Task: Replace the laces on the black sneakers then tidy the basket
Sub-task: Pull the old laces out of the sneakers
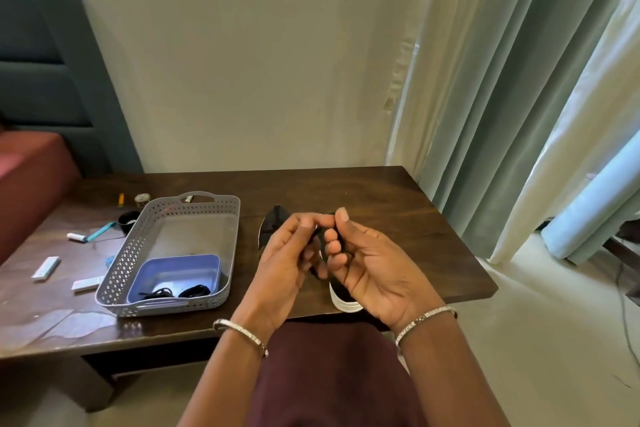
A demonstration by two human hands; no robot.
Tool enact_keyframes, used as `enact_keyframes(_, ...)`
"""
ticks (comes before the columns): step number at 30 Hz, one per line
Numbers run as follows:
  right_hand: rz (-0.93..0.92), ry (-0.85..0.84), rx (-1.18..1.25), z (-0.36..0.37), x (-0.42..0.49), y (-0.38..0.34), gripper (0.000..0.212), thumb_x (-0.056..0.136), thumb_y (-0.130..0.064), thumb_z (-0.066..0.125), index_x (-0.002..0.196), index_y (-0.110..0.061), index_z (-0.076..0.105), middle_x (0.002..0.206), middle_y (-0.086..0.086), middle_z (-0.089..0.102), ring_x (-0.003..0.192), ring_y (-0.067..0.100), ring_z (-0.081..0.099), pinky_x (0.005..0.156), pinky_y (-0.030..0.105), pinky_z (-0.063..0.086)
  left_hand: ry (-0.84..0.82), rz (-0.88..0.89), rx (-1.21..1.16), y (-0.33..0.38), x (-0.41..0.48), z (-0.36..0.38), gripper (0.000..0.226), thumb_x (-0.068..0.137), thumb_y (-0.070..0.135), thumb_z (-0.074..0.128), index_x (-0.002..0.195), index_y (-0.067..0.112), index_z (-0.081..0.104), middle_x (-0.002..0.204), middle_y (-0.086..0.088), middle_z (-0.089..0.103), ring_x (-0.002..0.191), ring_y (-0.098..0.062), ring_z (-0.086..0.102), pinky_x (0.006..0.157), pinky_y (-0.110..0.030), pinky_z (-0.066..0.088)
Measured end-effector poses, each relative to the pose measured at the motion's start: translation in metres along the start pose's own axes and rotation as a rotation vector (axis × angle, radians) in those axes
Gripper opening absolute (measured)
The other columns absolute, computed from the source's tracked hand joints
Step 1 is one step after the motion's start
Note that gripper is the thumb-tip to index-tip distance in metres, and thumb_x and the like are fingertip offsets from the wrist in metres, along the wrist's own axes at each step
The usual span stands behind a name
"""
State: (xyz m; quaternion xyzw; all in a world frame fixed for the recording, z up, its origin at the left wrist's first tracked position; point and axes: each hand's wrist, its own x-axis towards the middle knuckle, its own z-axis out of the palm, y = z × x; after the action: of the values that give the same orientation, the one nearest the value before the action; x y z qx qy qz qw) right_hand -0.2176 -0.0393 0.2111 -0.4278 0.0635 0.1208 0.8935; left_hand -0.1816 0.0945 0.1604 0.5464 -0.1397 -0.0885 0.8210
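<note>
Black sneakers with white soles lie on the dark wooden table, mostly hidden behind my hands; a black toe shows above my left hand. My left hand and my right hand are raised together over the shoes, fingers curled, pinching a black lace between them. The grey perforated basket stands to the left and holds a blue tub with black laces inside.
Small items lie left of the basket: white sticks, a teal pen, a black tape roll, a yellow piece. A red and teal sofa borders the left side, curtains hang at right. My lap is below the table edge.
</note>
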Motion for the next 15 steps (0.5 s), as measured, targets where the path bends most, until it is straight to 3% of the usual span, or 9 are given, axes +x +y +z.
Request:
enact_keyframes(4,-0.153,0.084,0.224,-0.003,0.001,-0.008,0.026,0.086,-0.013,0.067,0.105,0.005,0.071,0.086,0.014,0.07,0.072,0.014,0.07,0.059,0.019,0.057,-0.035,0.209,0.546,-0.008,-0.003,0.009,0.023,0.103,0.026,0.046,0.087,0.022,0.062,0.059,0.013,0.05,0.051,-0.004,0.042,0.05,-0.019,0.034)
enact_keyframes(7,-0.398,0.183,0.146,-0.008,0.009,-0.004,0.026,0.088,-0.009,0.065,0.11,0.004,0.069,0.098,0.016,0.074,0.092,0.022,0.074,0.076,0.025,0.06,-0.072,0.29,0.858,-0.013,-0.005,0.013,0.023,0.103,0.033,0.044,0.085,0.031,0.059,0.068,0.019,0.059,0.061,-0.003,0.054,0.057,-0.016,0.039)
enact_keyframes(9,-0.646,0.318,-0.115,-0.015,0.019,0.002,0.022,0.093,-0.01,0.064,0.112,0.0,0.07,0.1,0.011,0.076,0.096,0.023,0.073,0.082,0.027,0.059,-0.108,0.297,0.998,-0.014,-0.006,0.016,0.026,0.103,0.042,0.039,0.086,0.034,0.056,0.073,0.015,0.061,0.069,-0.005,0.059,0.061,-0.028,0.047)
enact_keyframes(11,-0.965,0.44,-0.597,-0.029,0.029,0.008,0.018,0.097,-0.01,0.063,0.111,-0.004,0.072,0.1,0.003,0.076,0.095,0.015,0.073,0.082,0.026,0.059,-0.128,0.336,1.052,-0.01,-0.007,0.016,0.028,0.103,0.046,0.036,0.083,0.034,0.052,0.075,0.013,0.06,0.07,-0.007,0.059,0.064,-0.036,0.05)
enact_keyframes(13,-1.228,0.391,-1.137,-0.049,0.039,0.015,0.016,0.098,-0.004,0.059,0.108,-0.003,0.07,0.101,0.003,0.074,0.092,0.011,0.07,0.079,0.026,0.058,-0.118,0.391,1.099,0.001,-0.006,0.014,0.031,0.102,0.049,0.034,0.081,0.033,0.05,0.07,0.012,0.057,0.068,-0.009,0.057,0.06,-0.034,0.048)
enact_keyframes(15,-1.247,0.254,-1.478,-0.065,0.042,0.021,0.016,0.096,-0.001,0.054,0.106,-0.002,0.067,0.098,0.006,0.068,0.087,0.014,0.064,0.075,0.03,0.055,-0.093,0.438,1.164,0.014,-0.002,0.007,0.033,0.101,0.049,0.034,0.081,0.03,0.052,0.069,0.013,0.055,0.069,-0.008,0.055,0.058,-0.027,0.045)
